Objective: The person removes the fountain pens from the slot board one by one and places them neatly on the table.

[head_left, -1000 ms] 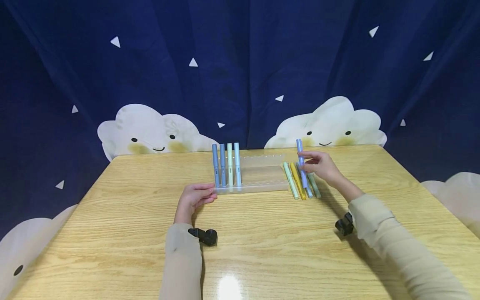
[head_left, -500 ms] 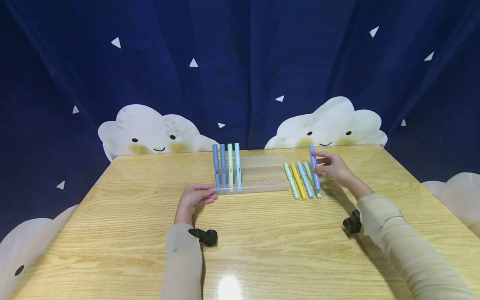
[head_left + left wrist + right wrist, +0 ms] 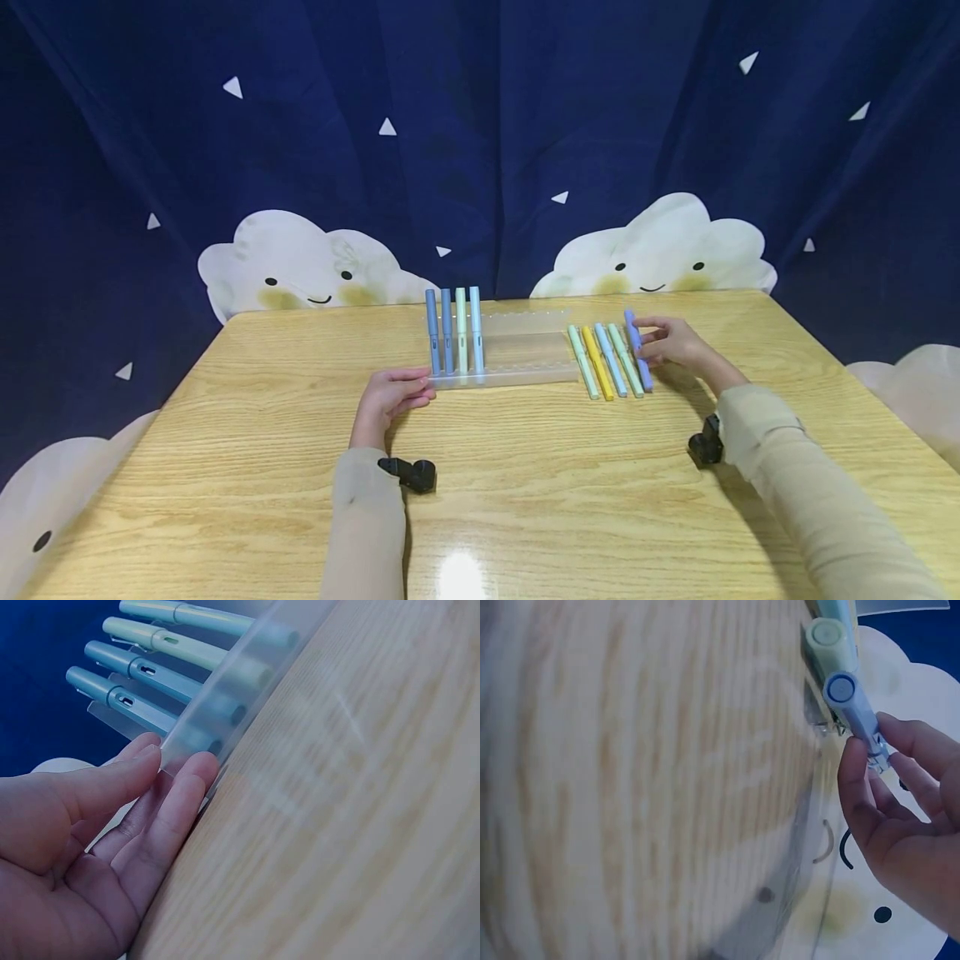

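A clear plastic pen rack [image 3: 525,375] lies toward the back of the table, with several pens standing in its left part: two darker blue, one pale green and one light blue pen [image 3: 476,333]. My left hand [image 3: 392,393] pinches the rack's front left corner between thumb and fingers; in the left wrist view the thumb [image 3: 120,784] is at the clear end. Right of the rack, my right hand [image 3: 670,343] pinches a periwinkle pen [image 3: 643,367] by thumb and fingers, low at the right end of a row of pens. The right wrist view shows its round end [image 3: 841,688] beside a green pen.
In the row on the wooden table [image 3: 540,483] lie a pale green pen [image 3: 582,362], a yellow pen [image 3: 597,362], a light blue pen [image 3: 611,358] and another green pen [image 3: 626,360]. A dark blue curtain [image 3: 480,150] with cloud shapes hangs behind the table.
My right hand has carried the periwinkle pen rightward over the other pens and lowered it from near upright to the row's right end. The left hand stays at the rack.
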`<action>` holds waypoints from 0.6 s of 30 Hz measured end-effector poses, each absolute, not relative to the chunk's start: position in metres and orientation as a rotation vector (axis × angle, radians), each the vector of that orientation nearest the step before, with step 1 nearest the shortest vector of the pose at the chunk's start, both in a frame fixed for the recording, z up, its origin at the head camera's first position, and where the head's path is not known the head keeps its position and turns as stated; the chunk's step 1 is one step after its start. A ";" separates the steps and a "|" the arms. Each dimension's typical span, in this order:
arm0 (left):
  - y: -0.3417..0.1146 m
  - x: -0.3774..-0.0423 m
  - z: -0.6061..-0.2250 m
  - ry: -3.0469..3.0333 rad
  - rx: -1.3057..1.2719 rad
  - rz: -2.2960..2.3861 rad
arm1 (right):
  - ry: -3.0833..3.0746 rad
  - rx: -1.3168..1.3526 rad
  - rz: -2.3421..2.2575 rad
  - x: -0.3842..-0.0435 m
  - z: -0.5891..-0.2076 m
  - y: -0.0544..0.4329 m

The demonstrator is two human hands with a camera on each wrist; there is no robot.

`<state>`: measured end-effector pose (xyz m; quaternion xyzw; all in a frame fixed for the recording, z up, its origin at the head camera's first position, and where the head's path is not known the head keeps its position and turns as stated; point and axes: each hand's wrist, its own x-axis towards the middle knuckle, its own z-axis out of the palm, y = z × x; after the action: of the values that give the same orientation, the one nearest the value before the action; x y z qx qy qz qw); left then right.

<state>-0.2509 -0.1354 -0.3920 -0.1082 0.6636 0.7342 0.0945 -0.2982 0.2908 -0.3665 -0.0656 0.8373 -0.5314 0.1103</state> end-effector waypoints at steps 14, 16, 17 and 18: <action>-0.136 -0.251 -0.392 1.960 -0.320 2.202 | 2.517 -0.116 -1.415 -0.302 -0.366 0.285; -0.136 -0.251 -0.392 1.963 -0.318 2.200 | 2.534 -0.118 -1.385 -0.302 -0.366 0.284; -0.136 -0.251 -0.392 1.965 -0.316 2.198 | 2.550 -0.118 -1.362 -0.301 -0.366 0.283; -0.136 -0.251 -0.392 1.967 -0.321 2.195 | 2.555 -0.118 -1.353 -0.301 -0.366 0.283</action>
<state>-0.2508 -0.1357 -0.3924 -0.1077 0.6607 0.7376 0.0883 -0.3010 0.2829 -0.3657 -0.0405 0.8762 -0.4640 0.1238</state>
